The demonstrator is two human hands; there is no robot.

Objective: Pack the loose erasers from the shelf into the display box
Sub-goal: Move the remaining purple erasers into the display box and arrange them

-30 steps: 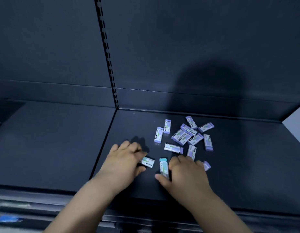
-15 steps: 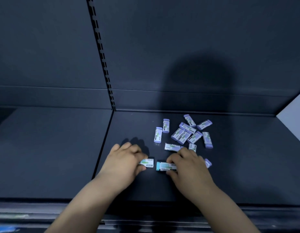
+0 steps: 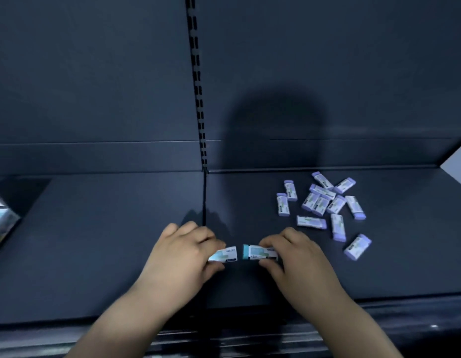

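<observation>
Around: dark shelf (image 3: 95,254), slotted upright (image 3: 198,99) at centre back, blurred box (image 3: 2,218) at far left edge, loose erasers (image 3: 325,202) scattered mid right. Lower centre: left hand (image 3: 183,251) pinching a white-sleeved eraser (image 3: 224,254), right hand (image 3: 299,259) pinching a teal-ended eraser (image 3: 255,252). Both lengthwise left to right, end to end, slightly apart. Sleeve print unreadable.

**One eraser in each hand, pile off to the side**

So the left hand (image 3: 183,251) pinches a white-sleeved eraser (image 3: 225,254) and the right hand (image 3: 299,257) pinches a teal-capped eraser (image 3: 255,252). They sit end to end with a small gap, low over the dark shelf (image 3: 95,241). Loose purple-capped erasers (image 3: 325,202) lie scattered at 2 o'clock from the hands. A blurred light object (image 3: 2,220) pokes in at 9 o'clock.
</observation>
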